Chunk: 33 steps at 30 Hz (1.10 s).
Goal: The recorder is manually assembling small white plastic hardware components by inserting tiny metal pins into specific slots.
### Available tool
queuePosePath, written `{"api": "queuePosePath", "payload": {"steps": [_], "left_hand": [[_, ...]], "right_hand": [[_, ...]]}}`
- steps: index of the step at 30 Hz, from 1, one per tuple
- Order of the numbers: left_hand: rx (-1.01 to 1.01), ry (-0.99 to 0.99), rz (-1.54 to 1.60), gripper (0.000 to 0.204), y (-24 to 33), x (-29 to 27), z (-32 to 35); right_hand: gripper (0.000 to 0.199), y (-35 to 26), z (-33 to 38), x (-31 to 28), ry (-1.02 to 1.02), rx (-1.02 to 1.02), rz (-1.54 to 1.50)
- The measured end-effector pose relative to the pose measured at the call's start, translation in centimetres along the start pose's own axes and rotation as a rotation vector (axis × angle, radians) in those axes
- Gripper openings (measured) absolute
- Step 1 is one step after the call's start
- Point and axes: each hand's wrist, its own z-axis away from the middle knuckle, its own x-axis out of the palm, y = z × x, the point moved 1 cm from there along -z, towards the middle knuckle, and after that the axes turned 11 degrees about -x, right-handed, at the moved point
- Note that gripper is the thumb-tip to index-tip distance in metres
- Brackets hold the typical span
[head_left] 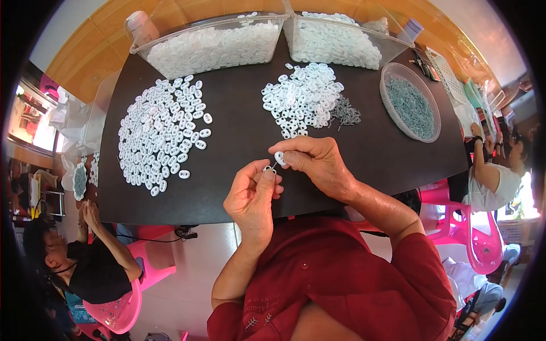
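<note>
Above the near edge of the dark table, my two hands meet at their fingertips. My left hand pinches a small white plastic piece between thumb and fingers. Thumb and forefinger of my right hand grip a white oval plastic piece. A thin grey pin shows between the two pieces; how far it sits in either one is too small to tell. Just beyond my hands lies a pile of loose white plastic pieces, with a small heap of grey pins at its right side.
White two-holed oval pieces spread over the table's left. Two clear bins of white pieces, a left bin and a right bin, line the back. A round clear tub holds pins. People sit left and right.
</note>
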Motion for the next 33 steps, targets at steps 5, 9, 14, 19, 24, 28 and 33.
{"api": "queuePosePath", "payload": {"steps": [5, 9, 14, 19, 24, 28, 33], "left_hand": [[0.026, 0.009, -0.057, 0.016, -0.1, 0.0, 0.0], [0.027, -0.003, -0.066, 0.015, -0.1, 0.0, 0.0], [0.012, -0.039, -0.086, 0.015, -0.1, -0.1, 0.1], [0.036, -0.048, -0.101, 0.015, -0.2, -0.2, 0.1], [0.051, -0.046, -0.112, 0.014, -0.4, -0.2, 0.1], [0.043, -0.041, -0.134, 0.014, -0.4, -0.2, 0.1], [0.062, -0.035, -0.093, 0.016, -0.7, -0.2, -0.2]], "right_hand": [[0.019, 0.3, -0.1, 0.0, -0.032, -0.079, 0.104], [0.018, 0.3, -0.1, 0.0, -0.030, -0.082, 0.111], [0.019, 0.4, -0.2, 0.0, -0.038, -0.114, 0.166], [0.018, 0.5, 0.0, 0.1, -0.050, -0.123, 0.190], [0.018, 0.3, -0.1, 0.1, -0.096, -0.178, 0.316], [0.015, -0.6, -0.2, 0.3, -0.046, -0.045, 0.214], [0.011, -0.5, -0.3, 0.4, -0.071, 0.012, 0.166]]}}
